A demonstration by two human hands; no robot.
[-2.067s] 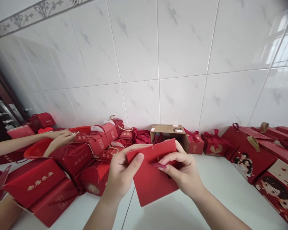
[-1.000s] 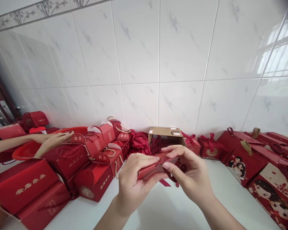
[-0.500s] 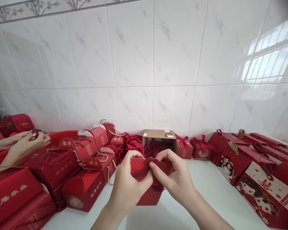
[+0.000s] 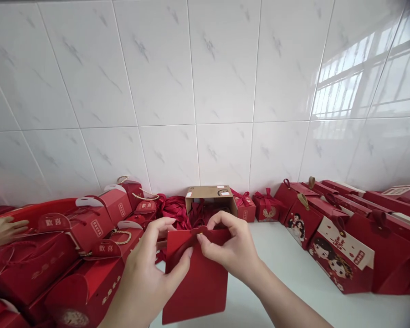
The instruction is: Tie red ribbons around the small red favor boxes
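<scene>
I hold a flat red paper box (image 4: pixel 198 282) upright in front of me over the white counter (image 4: pixel 287 282). My left hand (image 4: pixel 146 278) grips its left upper edge, thumb on the front face. My right hand (image 4: pixel 230 248) pinches the top middle of the box, where a dark red ribbon (image 4: pixel 191 233) passes through a hole. Both hands are closed on the box. Just behind it stands a small brown cardboard box (image 4: pixel 210 195) with red ribbons inside.
Finished red gift boxes (image 4: pixel 89 228) with rope handles pile up on the left. More red boxes with cartoon couples (image 4: pixel 331 255) line the right. Small bow-tied boxes (image 4: pixel 264 207) sit by the white tiled wall (image 4: pixel 205 91). Another person's hand (image 4: pixel 2 230) shows at the far left.
The view has swung right and the other person's hands have slid to the left edge. I turned the red box upright and brought both hands to its top edge, at the ribbon.
</scene>
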